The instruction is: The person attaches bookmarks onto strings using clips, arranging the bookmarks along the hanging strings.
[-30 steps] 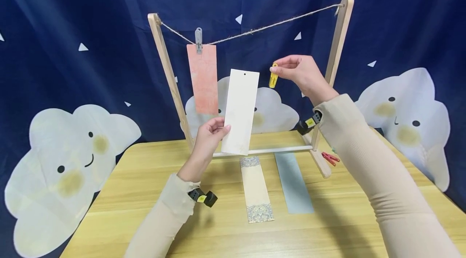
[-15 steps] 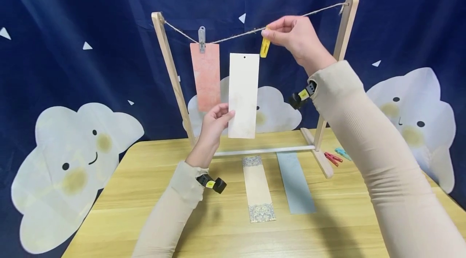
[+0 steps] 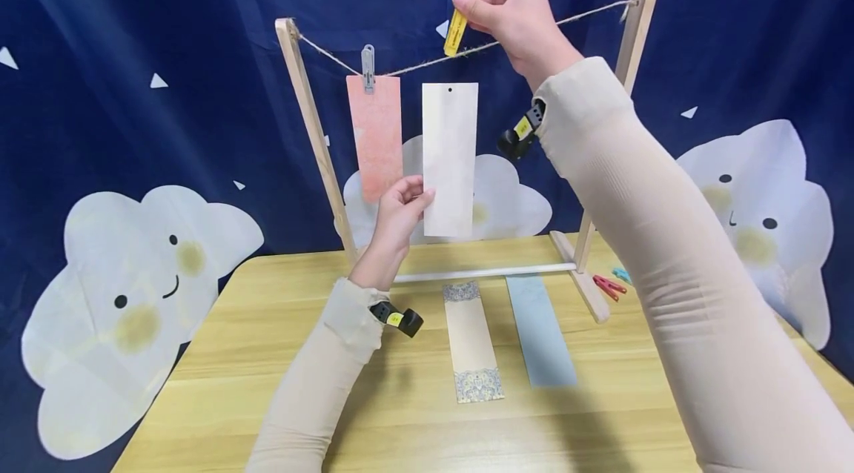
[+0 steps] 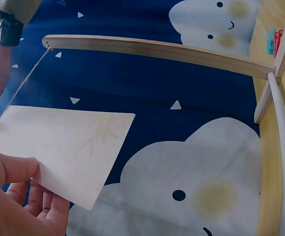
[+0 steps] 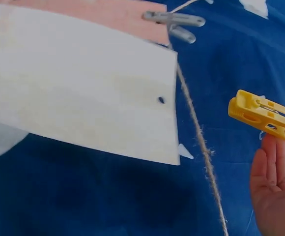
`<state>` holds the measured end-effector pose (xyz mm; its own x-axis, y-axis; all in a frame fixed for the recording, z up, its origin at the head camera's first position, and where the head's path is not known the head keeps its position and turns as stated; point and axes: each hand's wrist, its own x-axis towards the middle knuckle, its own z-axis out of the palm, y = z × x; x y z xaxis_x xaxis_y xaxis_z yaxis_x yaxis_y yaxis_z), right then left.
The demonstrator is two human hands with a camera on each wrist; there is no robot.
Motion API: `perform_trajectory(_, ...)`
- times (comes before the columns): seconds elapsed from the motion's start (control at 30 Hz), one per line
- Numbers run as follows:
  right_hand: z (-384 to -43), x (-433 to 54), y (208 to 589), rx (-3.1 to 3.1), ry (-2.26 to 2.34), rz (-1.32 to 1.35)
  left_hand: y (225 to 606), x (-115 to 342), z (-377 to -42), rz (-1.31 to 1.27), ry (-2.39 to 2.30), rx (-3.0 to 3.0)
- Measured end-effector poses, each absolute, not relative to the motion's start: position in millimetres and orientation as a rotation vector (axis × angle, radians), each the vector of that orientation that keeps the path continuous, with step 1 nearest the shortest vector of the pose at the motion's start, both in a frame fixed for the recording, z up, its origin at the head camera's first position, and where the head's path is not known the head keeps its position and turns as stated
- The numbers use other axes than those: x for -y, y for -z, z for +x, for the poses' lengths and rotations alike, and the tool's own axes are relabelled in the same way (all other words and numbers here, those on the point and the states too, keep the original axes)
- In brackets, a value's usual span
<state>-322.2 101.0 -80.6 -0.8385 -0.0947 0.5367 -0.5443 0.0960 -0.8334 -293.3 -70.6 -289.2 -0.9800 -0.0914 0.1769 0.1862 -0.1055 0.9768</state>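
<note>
My left hand (image 3: 400, 217) pinches the left edge of a white bookmark (image 3: 450, 154) between thumb and fingers, holding it upright just under the twine line (image 3: 420, 65). A small hole shows near the bookmark's top edge. In the right wrist view that edge lies beside the twine (image 5: 201, 142). Above the line, my right hand (image 3: 517, 17) pinches a yellow clothespin (image 3: 455, 33) by its upper end, its jaws pointing down near the twine. Left of the white bookmark, a pink bookmark (image 3: 375, 136) hangs from the line by a grey clothespin (image 3: 368, 69).
Wooden posts (image 3: 313, 132) carry the twine, joined low down by a white rod (image 3: 487, 273). On the table (image 3: 233, 376) lie a patterned cream bookmark (image 3: 472, 339) and a blue-grey bookmark (image 3: 542, 332). Red (image 3: 608, 288) and teal (image 3: 622, 275) clothespins lie by the right foot.
My right hand has risen and moved left with the yellow clothespin, from below the line to above it. My left hand has lifted the white bookmark and straightened it.
</note>
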Motion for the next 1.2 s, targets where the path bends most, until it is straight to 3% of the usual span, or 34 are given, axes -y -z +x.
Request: perform_trajectory(1.2,-344,-81,90,2.199,-1.442,0.467,294,59,-303,-0.136,2.217,1.875)
